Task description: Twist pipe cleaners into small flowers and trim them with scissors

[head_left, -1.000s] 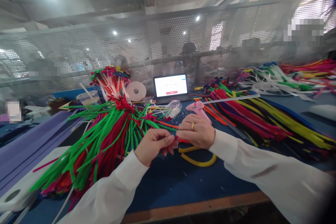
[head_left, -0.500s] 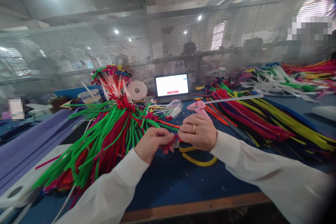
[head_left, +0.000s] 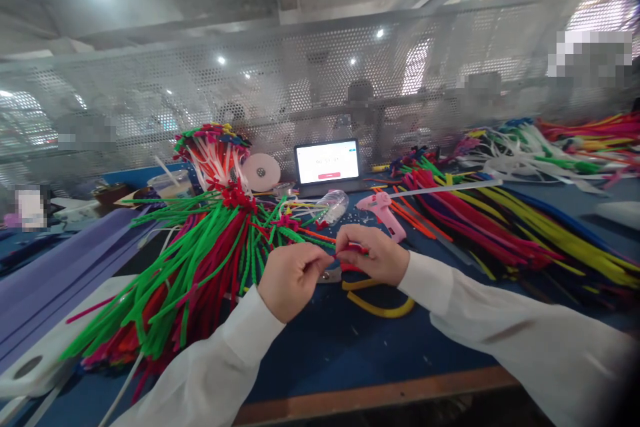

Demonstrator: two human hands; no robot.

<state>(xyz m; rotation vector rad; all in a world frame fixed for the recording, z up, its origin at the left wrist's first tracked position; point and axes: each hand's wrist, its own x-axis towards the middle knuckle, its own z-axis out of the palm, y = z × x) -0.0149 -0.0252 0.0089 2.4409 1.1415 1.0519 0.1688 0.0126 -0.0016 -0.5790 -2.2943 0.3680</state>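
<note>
- Two hands, head view: your right hand [head_left: 373, 255] clasps a small red piece [head_left: 359, 249]; your left hand [head_left: 291, 282] is pinched closed, apparently on its other end.
- Location: the piece is held above the table [head_left: 345, 353], on the near side of the pink glue gun [head_left: 384, 205].
- Grip risk: your fingers cover most of the piece, so a slip could go unnoticed.
- Contact risk: your right hand sits near the glue gun; a forward jerk could knock it. Whether it is hot, I cannot tell.
- Snag risk: yellow handles [head_left: 383, 311] lie nearer you than the glue gun; a lowered wrist could catch them.
- Spill risk: left of the glue gun, a clear container [head_left: 334, 207] lies sideways beside scattered bits [head_left: 355, 217]; a nudge could spread them.
</note>
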